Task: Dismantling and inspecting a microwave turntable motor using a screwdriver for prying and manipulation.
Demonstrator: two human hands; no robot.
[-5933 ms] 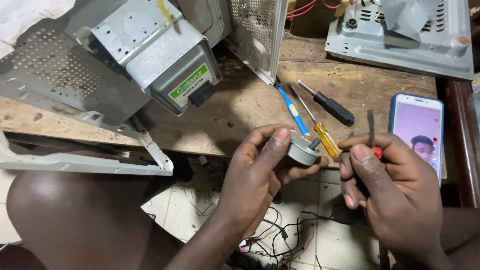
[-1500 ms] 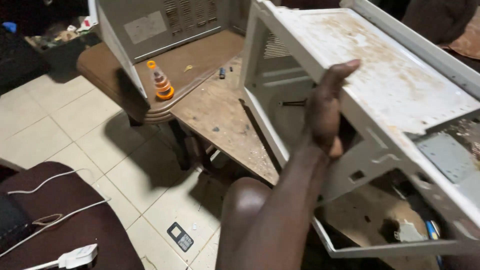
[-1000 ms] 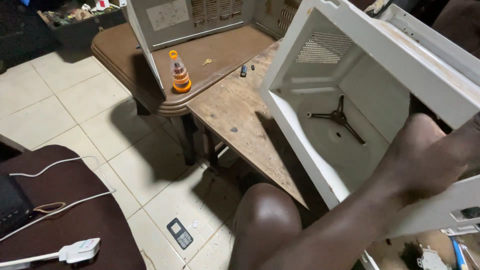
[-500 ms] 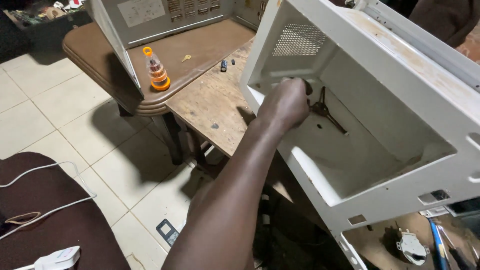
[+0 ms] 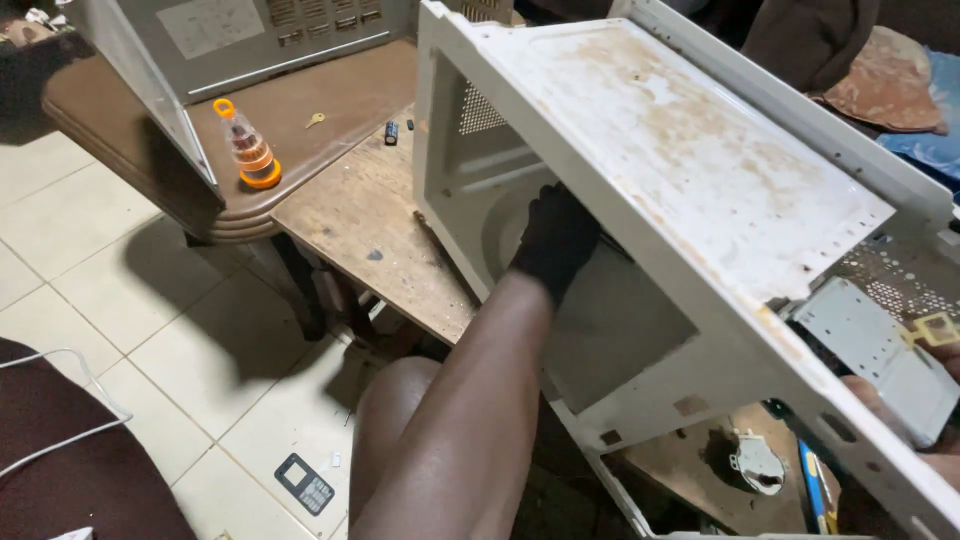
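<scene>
Above the wooden table [image 5: 360, 215], your left hand [image 5: 555, 240] reaches inside the tilted oven shell [image 5: 690, 170], grip unclear; right hand hidden.

One white oven casing [image 5: 700, 180] is seen, tilted over one wooden table [image 5: 360, 220]. One orange stacked toy [image 5: 250, 150], one small key [image 5: 315, 120] and two small dark cylinders [image 5: 391, 131] are counted. One hand [image 5: 555, 240] is seen inside the casing, and one small remote [image 5: 305, 484] is counted on the floor.

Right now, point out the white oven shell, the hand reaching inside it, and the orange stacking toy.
white oven shell [image 5: 690, 150], head view, stained outer panel.
left hand [image 5: 556, 238], head view, back of hand.
orange stacking toy [image 5: 250, 148], head view, middle rings.
</scene>
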